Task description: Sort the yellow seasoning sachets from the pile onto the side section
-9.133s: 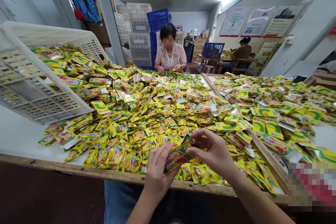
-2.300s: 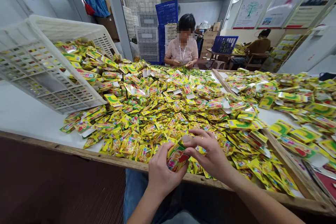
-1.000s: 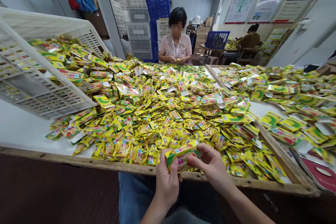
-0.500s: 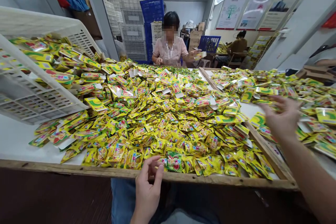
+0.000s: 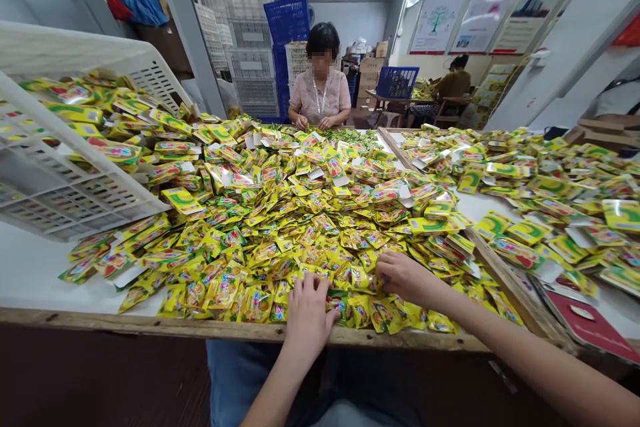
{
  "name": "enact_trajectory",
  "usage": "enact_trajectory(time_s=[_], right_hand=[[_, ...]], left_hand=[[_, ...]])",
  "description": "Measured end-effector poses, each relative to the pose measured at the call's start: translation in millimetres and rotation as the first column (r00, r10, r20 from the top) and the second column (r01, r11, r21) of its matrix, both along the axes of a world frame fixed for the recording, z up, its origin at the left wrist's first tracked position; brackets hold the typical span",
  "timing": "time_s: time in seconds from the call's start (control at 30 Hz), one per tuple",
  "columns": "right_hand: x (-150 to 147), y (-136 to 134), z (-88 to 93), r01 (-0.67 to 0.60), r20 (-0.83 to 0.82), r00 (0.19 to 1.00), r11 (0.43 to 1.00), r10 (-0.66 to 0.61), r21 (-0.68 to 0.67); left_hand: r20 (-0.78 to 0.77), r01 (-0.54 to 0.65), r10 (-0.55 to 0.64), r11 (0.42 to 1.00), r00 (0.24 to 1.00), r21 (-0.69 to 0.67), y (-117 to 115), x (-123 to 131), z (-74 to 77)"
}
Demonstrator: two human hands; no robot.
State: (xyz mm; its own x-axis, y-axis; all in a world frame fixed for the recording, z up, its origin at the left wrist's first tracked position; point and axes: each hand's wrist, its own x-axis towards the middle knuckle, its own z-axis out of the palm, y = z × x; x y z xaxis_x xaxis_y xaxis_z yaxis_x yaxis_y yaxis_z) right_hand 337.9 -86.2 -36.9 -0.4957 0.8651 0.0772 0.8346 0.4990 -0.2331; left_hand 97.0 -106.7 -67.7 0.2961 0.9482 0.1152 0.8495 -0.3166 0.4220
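Observation:
A deep pile of small yellow sachets [image 5: 310, 227] covers the white table in front of me. My left hand [image 5: 310, 310] lies on the sachets at the near edge with its fingers stretched forward over them. Just to its right, my right hand [image 5: 403, 277] rests on the same pile. Its fingers curl down into the sachets and their tips are hidden. A green and red sachet [image 5: 337, 300] shows between the two hands.
A tipped white crate [image 5: 75, 193] spills larger packs at the left. A wooden divider [image 5: 500, 280] separates a second pile of bigger yellow packs [image 5: 525, 213] on the right. A red card [image 5: 585, 327] lies near it. A person [image 5: 320, 90] sits opposite; another person sits further back.
The bundle held by both hands a second ago is gone from them. My right hand has swung back from over the right-hand pile, and both hands have dropped onto the near sachets.

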Motion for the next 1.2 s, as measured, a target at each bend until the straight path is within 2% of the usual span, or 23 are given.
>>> enact_trajectory(time_s=[0.1, 0.17, 0.2, 0.27, 0.3, 0.37, 0.43, 0.5, 0.53, 0.6, 0.7, 0.77, 0.8, 0.9, 1.0, 1.1, 1.2], right_hand=[[1, -4, 5.4, 0.066, -0.101, 0.993, 0.997, -0.063, 0.028], [-11, -4, 6.8, 0.153, -0.278, 0.949, 0.988, -0.148, -0.003], [-21, -4, 6.9, 0.194, -0.396, 0.897, 0.980, -0.199, -0.053], [-46, 0, 6.6, 0.201, -0.618, 0.732, 0.958, -0.286, -0.206], [-60, 1, 6.5, 0.153, -0.694, 0.651, 0.949, -0.306, -0.275], [-87, 4, 6.9, 0.001, -0.785, 0.533, 0.928, -0.315, -0.371], [-106, 4, 8.1, -0.129, -0.811, 0.476, 0.886, -0.339, -0.446], [-116, 3, 9.3, -0.218, -0.791, 0.472, 0.818, -0.389, -0.533], [-118, 2, 9.7, -0.243, -0.775, 0.490, 0.791, -0.400, -0.562], [-120, 2, 10.1, -0.263, -0.747, 0.554, 0.775, -0.366, -0.575], [-115, 1, 11.3, -0.266, -0.722, 0.615, 0.778, -0.318, -0.569], [-106, -1, 12.1, -0.252, -0.710, 0.601, 0.756, -0.367, -0.604], [-100, -3, 11.9, -0.226, -0.698, 0.589, 0.746, -0.407, -0.627], [-78, -13, 6.9, -0.029, -0.649, 0.518, 0.747, -0.557, -0.665], [-65, -25, -1.8, 0.185, -0.640, 0.383, 0.734, -0.666, -0.653], [-63, -33, -7.0, 0.232, -0.655, 0.292, 0.716, -0.697, -0.658], [-67, -34, -7.9, 0.212, -0.675, 0.240, 0.716, -0.698, -0.665]], left_hand=[[0.268, -0.029, 0.005, 0.996, 0.963, 0.083, 1, -7, -5.2], [0.514, -0.043, 0.020, 0.999, 0.858, 0.033, 3, -11, -6.5], [0.623, -0.037, 0.041, 0.999, 0.781, -0.019, 4, -13, -5.4], [0.767, -0.005, 0.097, 0.993, 0.634, -0.122, 6, -15, 0.1], [0.803, 0.013, 0.119, 0.988, 0.584, -0.155, 7, -16, 3.7], [0.829, 0.023, 0.136, 0.984, 0.542, -0.176, 9, -20, 10.3], [0.816, -0.018, 0.146, 0.986, 0.559, -0.164, 9, -27, 14.3], [0.784, -0.063, 0.148, 0.988, 0.603, -0.138, 6, -33, 16.4], [0.765, -0.071, 0.145, 0.989, 0.627, -0.129, 3, -36, 17.3], [0.723, -0.053, 0.120, 0.992, 0.681, -0.115, 1, -41, 20.5], [0.564, 0.058, -0.024, 0.997, 0.826, -0.043, 15, -54, 30.6], [0.321, 0.051, -0.070, 0.996, 0.944, 0.068, 46, -77, 40.1], [0.152, -0.013, -0.012, 0.987, 0.988, 0.162, 67, -93, 45.1], [0.038, -0.201, 0.198, 0.944, 0.979, 0.263, 139, -157, 59.2], [-0.025, -0.258, 0.282, 0.907, 0.959, 0.332, 197, -219, 67.2], [-0.065, -0.232, 0.270, 0.908, 0.961, 0.350, 226, -254, 66.8], [-0.060, -0.214, 0.254, 0.903, 0.965, 0.373, 236, -252, 63.3]])
